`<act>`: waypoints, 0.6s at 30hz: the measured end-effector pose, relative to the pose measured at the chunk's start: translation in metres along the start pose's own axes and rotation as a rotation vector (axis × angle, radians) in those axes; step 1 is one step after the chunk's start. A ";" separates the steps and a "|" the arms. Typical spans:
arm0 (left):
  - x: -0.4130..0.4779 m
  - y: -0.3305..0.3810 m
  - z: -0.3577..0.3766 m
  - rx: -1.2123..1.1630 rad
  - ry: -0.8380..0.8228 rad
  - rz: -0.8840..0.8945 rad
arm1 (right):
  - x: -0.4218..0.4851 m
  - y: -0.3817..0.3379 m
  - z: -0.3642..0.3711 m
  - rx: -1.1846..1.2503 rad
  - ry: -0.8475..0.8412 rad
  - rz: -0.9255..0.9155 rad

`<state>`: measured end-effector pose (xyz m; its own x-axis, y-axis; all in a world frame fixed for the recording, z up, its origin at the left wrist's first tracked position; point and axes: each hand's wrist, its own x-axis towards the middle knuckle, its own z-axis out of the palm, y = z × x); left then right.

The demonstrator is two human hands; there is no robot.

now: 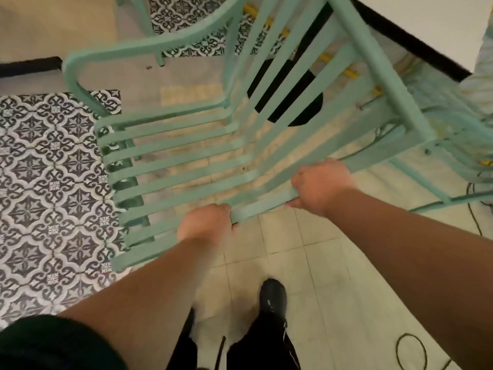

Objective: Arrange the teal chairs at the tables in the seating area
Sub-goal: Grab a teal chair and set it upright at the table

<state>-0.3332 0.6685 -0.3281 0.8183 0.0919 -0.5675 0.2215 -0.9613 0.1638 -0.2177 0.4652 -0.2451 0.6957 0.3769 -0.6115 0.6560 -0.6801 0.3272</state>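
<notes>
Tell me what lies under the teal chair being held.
Through the chair slats: pale floor tiles, a round black shape, patterned tiles at left. Slats cover the rest. The left hand and right hand grip its edge.

Fingertips of left hand (204,222), right hand (320,182) hidden under teal chair (373,62) rail; second chair (458,134) right of it, blurred, edge-cropped.

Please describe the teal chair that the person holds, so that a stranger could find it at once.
Start at the white table, upper right. Below its black edge, the slatted chair fills the middle of the view. Unlike the neighbour chair on the far right, the left hand and right hand grip it.
</notes>
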 end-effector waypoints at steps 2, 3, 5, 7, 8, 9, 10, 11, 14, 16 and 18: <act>0.003 -0.001 0.002 -0.011 0.023 0.013 | 0.011 -0.006 -0.002 -0.023 -0.026 -0.010; 0.005 -0.002 0.003 -0.023 0.037 0.013 | 0.015 -0.007 -0.003 -0.033 -0.032 -0.018; 0.006 -0.002 0.006 -0.034 0.057 0.012 | 0.015 -0.005 -0.003 -0.022 -0.031 -0.020; 0.006 -0.002 0.007 -0.018 0.083 0.019 | 0.017 -0.004 -0.001 -0.020 -0.019 -0.012; 0.006 -0.002 0.008 -0.014 0.092 0.026 | 0.018 -0.004 0.001 -0.012 -0.013 -0.005; 0.006 -0.002 0.009 -0.010 0.098 0.035 | 0.018 -0.004 0.003 -0.003 -0.007 -0.002; 0.007 -0.003 0.009 -0.003 0.097 0.044 | 0.018 -0.005 0.004 0.004 0.006 0.002; 0.007 -0.003 0.009 -0.002 0.093 0.048 | 0.017 -0.004 0.006 0.006 0.021 -0.001; 0.004 -0.002 0.005 -0.011 0.081 0.031 | 0.014 -0.003 0.008 0.002 0.071 -0.021; 0.003 -0.001 0.003 0.004 0.081 0.043 | 0.013 -0.003 0.009 0.026 0.071 -0.025; 0.002 -0.001 0.002 0.022 0.090 0.052 | 0.013 -0.003 0.009 0.024 0.082 -0.031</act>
<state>-0.3326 0.6688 -0.3308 0.8729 0.0632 -0.4837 0.1663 -0.9707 0.1732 -0.2134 0.4662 -0.2609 0.6972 0.4474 -0.5601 0.6711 -0.6820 0.2907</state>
